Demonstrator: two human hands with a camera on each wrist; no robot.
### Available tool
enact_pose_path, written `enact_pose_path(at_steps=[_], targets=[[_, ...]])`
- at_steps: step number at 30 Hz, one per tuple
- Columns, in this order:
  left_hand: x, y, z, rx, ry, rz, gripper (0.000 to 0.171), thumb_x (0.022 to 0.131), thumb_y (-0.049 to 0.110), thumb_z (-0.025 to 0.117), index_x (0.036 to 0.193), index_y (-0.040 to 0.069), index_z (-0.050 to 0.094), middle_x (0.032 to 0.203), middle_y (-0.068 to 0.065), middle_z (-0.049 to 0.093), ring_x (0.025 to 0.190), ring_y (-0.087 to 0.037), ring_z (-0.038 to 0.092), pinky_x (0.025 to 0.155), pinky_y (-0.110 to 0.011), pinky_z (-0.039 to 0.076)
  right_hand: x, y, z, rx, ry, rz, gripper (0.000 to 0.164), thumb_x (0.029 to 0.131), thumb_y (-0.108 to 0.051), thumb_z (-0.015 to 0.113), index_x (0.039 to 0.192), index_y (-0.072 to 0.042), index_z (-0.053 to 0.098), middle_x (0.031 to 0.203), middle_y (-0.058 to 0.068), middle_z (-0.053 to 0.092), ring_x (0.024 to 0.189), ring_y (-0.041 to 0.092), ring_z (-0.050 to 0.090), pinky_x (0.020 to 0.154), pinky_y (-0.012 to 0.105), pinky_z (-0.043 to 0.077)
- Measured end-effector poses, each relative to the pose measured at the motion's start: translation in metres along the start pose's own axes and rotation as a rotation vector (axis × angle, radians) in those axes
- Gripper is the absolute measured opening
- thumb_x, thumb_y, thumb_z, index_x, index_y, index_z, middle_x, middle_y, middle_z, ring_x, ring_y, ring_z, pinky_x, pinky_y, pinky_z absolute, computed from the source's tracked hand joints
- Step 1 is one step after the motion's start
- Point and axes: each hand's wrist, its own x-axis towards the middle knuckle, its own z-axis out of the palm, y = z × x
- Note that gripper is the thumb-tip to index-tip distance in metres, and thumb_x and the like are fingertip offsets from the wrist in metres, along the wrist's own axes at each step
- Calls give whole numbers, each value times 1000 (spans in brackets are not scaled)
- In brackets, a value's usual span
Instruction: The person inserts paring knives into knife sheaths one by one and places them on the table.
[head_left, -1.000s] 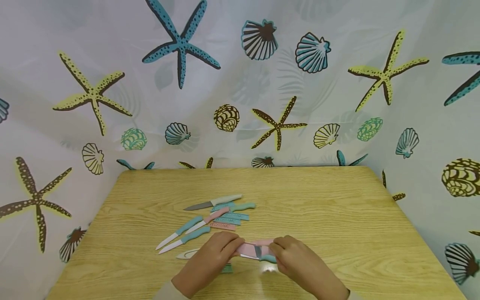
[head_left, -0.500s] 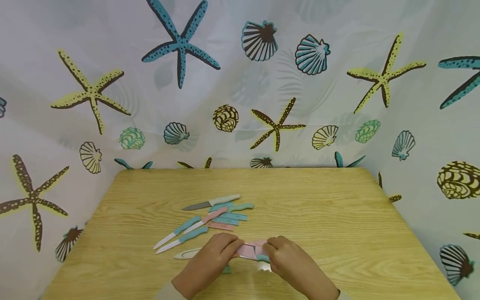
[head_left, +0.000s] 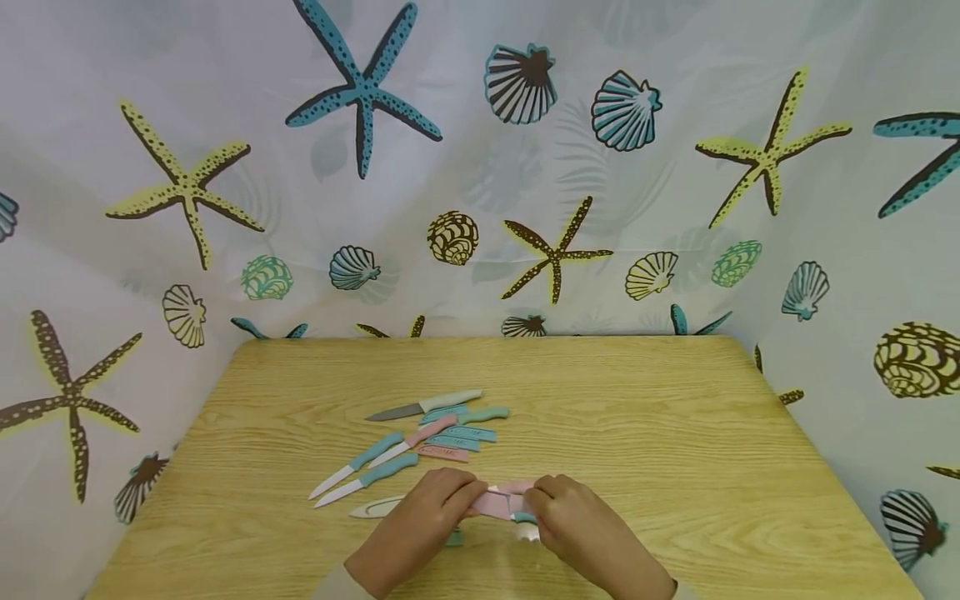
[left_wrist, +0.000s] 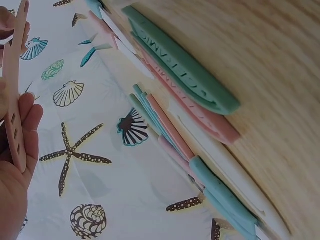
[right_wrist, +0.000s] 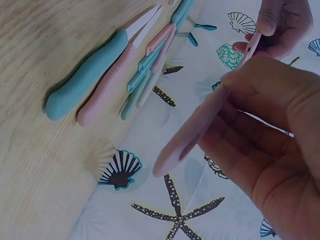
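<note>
My left hand (head_left: 431, 512) holds a pink blade cover (head_left: 492, 503) between thumb and fingers; in the left wrist view, slots show along the cover (left_wrist: 15, 120). My right hand (head_left: 581, 525) grips the pink handle of a knife (right_wrist: 187, 132). Its blade is inside the cover, with only a thin dark sliver showing between cover and handle. The two hands are close together above the table. Below them lie a blue-handled knife (right_wrist: 90, 75) and a pink-handled knife (right_wrist: 107, 87), both with white blades.
Several knives (head_left: 386, 468) and blade covers (head_left: 444, 452) lie in a loose group on the wooden table (head_left: 637, 417). By my left forearm are a cream slotted piece (head_left: 375, 507) and a green cover (head_left: 454, 537). A patterned curtain (head_left: 450, 167) surrounds the table.
The right hand has moved a little left toward the left hand. The grey blade, visible between cover and handle a second ago, has slid into the pink cover.
</note>
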Motion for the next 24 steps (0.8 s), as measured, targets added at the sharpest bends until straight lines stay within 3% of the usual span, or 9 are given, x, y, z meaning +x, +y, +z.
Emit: enact_pose_path(at_steps=[7, 11, 18, 24], targets=[[-2, -2, 0, -30, -12, 6, 30, 102, 25, 43, 118, 5, 58, 110, -1, 58, 98, -12, 57, 89, -20, 47, 1, -3, 2, 24, 10, 58, 12, 80, -14, 78, 87, -6, 72, 84, 1, 64, 72, 12, 59, 60, 19, 50], [-2, -1, 0, -56, -39, -6, 27, 100, 23, 50, 119, 6, 58, 112, 0, 58, 101, -12, 57, 91, -20, 47, 3, -4, 4, 42, 23, 68, 7, 81, -11, 77, 84, -7, 72, 80, -2, 62, 69, 9, 54, 57, 17, 46], [-3, -1, 0, -44, -42, -27, 32, 100, 28, 47, 119, 5, 60, 111, -2, 60, 101, -14, 59, 91, -21, 48, 5, -5, 6, 76, 3, 115, 6, 83, -11, 75, 81, -6, 72, 74, -2, 62, 64, 8, 54, 54, 17, 45], [-6, -16, -5, -14, -31, -145, 48, 84, 20, 75, 126, 3, 58, 119, -9, 59, 108, -21, 58, 89, -32, 53, 5, 7, 8, 36, 15, 125, 8, 76, -5, 79, 78, -5, 71, 68, -2, 58, 60, 5, 48, 53, 14, 44]])
